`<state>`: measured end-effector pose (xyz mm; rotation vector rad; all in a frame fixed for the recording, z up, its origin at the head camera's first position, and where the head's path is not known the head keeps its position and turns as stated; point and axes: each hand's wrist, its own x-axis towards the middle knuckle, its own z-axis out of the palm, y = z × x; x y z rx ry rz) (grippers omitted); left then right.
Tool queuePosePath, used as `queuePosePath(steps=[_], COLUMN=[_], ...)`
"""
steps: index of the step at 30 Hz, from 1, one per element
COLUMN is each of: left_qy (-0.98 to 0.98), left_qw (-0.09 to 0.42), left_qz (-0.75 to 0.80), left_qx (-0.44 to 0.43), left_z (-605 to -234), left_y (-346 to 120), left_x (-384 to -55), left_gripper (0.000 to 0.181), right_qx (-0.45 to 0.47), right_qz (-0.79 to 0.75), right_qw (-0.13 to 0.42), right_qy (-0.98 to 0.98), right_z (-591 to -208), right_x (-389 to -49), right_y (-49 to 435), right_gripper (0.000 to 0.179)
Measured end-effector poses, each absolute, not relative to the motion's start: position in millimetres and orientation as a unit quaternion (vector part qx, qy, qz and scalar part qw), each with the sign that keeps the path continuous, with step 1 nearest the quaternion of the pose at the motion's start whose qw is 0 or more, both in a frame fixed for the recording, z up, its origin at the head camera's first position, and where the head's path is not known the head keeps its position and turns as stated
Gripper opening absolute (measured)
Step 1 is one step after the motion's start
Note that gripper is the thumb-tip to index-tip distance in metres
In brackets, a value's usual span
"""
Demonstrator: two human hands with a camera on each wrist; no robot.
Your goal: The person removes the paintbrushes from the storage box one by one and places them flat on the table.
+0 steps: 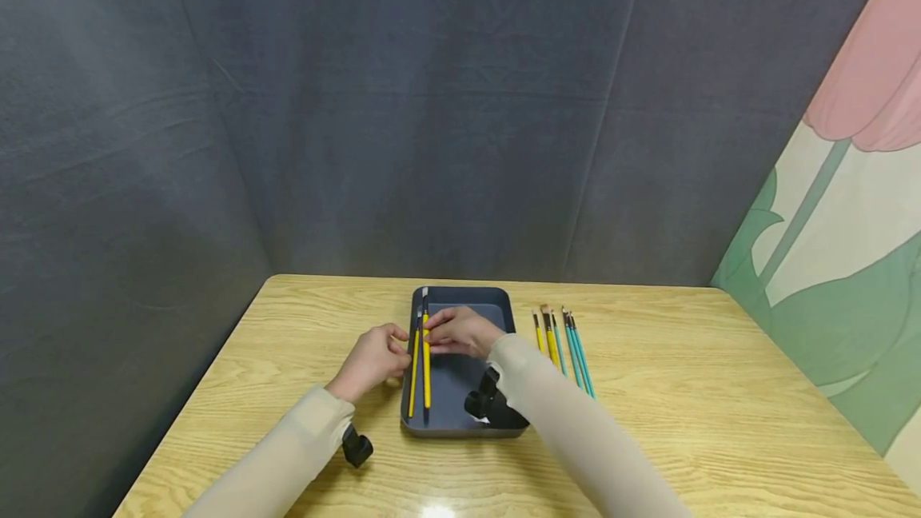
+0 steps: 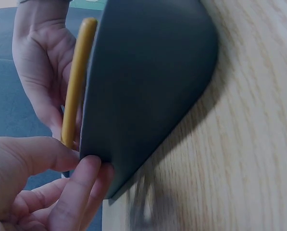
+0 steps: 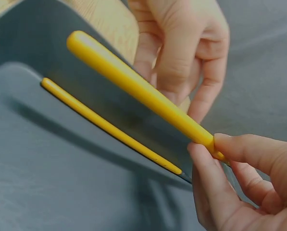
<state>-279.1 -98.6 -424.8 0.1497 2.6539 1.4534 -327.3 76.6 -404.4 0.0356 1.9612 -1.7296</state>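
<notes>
My right hand [image 1: 462, 331] pinches a thick yellow-handled paintbrush [image 3: 143, 94] between thumb and fingers. This brush is raised over the left side of a dark rectangular tray [image 1: 453, 386], its handle end towards me. Below it, a thinner yellow paintbrush [image 3: 109, 127] lies in the tray along the left wall. At the tray's left rim is my left hand [image 1: 372, 360]. The left wrist view shows its thumb at the rim and its fingers against the outer wall, gripping the edge.
Right of the tray, several paintbrushes lie on the wooden table [image 1: 683, 390], some yellow-handled [image 1: 551, 342] and some teal-handled [image 1: 581, 358]. A dark grey curtain [image 1: 432, 118] hangs behind. Fabric with a flower print [image 1: 849, 262] is at the right.
</notes>
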Motion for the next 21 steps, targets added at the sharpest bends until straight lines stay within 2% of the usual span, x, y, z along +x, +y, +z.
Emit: queuePosePath(steps=[21], left_qy=[0.870], left_qw=[0.052], left_qz=[0.487], left_qx=[0.051], left_z=[-426.0], left_y=[-96.3], left_x=[-278.2], left_gripper=[0.035], right_qx=[0.002], right_qz=[-0.665], right_qw=[0.250], right_qy=[0.704], right_z=[-380.6], right_x=[-319.0], right_y=[123.4], right_gripper=[0.025])
